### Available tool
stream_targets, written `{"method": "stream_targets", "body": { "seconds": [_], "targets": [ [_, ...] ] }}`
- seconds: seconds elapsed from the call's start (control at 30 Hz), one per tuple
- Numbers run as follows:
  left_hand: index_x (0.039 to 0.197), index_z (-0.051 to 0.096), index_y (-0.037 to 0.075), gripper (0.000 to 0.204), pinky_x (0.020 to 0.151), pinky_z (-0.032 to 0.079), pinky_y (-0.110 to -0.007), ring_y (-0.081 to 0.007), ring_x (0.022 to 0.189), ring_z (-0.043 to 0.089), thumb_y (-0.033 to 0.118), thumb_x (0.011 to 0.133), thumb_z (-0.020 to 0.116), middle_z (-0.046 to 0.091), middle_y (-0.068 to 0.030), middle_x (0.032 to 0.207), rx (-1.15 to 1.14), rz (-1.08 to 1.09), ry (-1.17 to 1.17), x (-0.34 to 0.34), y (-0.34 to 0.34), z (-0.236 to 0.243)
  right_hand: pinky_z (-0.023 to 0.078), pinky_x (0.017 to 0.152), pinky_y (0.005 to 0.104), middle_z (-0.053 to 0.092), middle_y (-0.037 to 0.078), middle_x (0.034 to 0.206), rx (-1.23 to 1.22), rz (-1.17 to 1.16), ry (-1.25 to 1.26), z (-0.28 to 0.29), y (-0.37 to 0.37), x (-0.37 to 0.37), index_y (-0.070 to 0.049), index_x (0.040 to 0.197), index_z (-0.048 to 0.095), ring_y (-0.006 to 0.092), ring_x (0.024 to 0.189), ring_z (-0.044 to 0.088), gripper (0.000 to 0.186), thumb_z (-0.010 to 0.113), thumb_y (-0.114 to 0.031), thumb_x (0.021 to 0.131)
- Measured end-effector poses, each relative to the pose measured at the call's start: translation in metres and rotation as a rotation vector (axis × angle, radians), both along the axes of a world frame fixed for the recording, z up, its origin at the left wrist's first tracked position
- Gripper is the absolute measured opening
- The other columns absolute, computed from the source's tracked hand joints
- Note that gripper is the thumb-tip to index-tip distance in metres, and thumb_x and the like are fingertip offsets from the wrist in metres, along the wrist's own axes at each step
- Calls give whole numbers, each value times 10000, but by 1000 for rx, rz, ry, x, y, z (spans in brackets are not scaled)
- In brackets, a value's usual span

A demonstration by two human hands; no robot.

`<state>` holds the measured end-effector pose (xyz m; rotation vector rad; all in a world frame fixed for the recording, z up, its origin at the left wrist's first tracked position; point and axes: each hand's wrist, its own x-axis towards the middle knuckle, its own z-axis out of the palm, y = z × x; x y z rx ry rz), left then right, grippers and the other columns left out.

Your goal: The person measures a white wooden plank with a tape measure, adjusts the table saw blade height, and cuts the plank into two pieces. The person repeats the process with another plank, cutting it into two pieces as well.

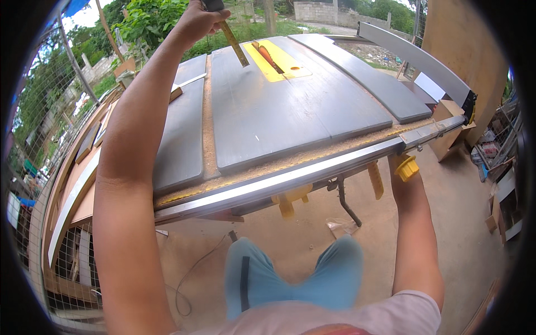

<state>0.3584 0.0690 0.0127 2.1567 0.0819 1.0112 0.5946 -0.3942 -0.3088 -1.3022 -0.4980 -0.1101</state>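
A table saw with a grey metal top (262,117) spreads out in front of me. Its orange-red blade (269,57) stands up through a yellow insert plate (279,62). Raised over the far left part of the top, my left hand (200,19) is closed around a dark tape measure (213,4). The tape's yellow blade (234,46) slants down, its free end close to the insert plate. My right hand (397,163) reaches under the front rail (290,181), beside a yellow knob (407,168). The rail and knob hide its fingers.
A long grey rip fence (416,58) lies along the saw's right side. A crank handle (349,204) hangs below the rail. Boards lean by the wire fence (33,184) on the left; scrap pieces (505,195) pile up on the right. A cable (181,290) lies on the floor.
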Motion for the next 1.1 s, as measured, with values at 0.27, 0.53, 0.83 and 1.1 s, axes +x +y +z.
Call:
{"method": "stream_targets", "body": {
  "seconds": [0.27,0.53,0.83,1.1],
  "targets": [
    [1507,303,151,848,630,548,-373,-187,814,611,-21,834,789,568,-96,1047,28,-84,-31,11,-6,1,472,627,265,617,23,801,85,-178,-80,-15,-38,-30,-31,959,635,118,675,571,198,626,-213,1036],
    [1505,311,135,896,616,537,-384,-192,815,605,-46,778,803,575,-100,1035,150,-77,-43,31,8,17,389,577,230,543,-28,768,-116,-410,123,-101,-36,-272,-54,969,595,40,648,475,54,605,-90,1009],
    [1567,301,74,1024,607,570,-367,-214,768,679,6,710,856,668,-158,990,241,16,-15,53,-5,27,508,752,314,636,74,874,-210,185,168,-45,72,-373,-36,1250,517,150,779,628,372,685,-126,931],
    [1558,326,113,980,643,577,-395,-214,800,695,-2,734,844,691,-135,1025,197,-38,-34,57,0,15,494,699,285,621,33,836,-296,207,91,-45,117,-371,-22,1152,555,113,754,587,200,597,-125,987]
  ]
}}
